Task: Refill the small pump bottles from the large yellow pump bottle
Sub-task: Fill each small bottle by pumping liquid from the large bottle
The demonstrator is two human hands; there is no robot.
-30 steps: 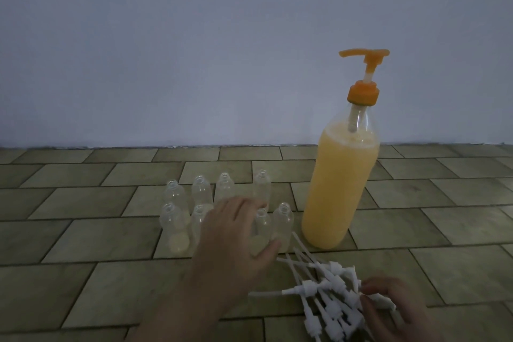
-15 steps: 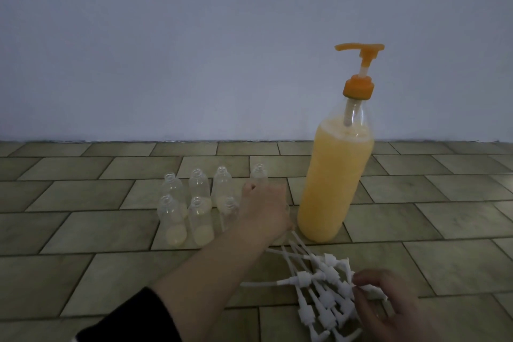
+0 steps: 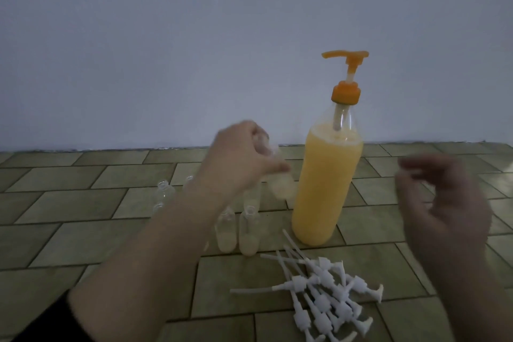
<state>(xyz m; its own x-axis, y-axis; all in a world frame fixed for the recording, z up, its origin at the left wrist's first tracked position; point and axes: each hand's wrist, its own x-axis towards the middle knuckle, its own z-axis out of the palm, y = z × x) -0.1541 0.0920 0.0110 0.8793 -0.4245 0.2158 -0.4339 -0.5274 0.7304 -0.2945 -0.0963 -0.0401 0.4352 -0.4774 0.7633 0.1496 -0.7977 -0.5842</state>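
Large yellow pump bottle (image 3: 324, 189) upright on tiled floor (image 3: 69, 203), nearly full, orange pump head (image 3: 345, 54) with spout toward 9 o'clock. Clear small pump bottles (image 3: 238, 233) clustered at its 9 o'clock; white pump caps (image 3: 322, 294) piled at its 6 o'clock. Left hand (image 3: 238, 158) curled around 1 small bottle (image 3: 280, 186), lifted and tilted, just beside the large bottle. Right hand (image 3: 441, 200) at 3 o'clock, fingers loosely curled, empty, blurred. Advice: level small bottle mouth under spout before pressing pump; press slowly to avoid overflow.
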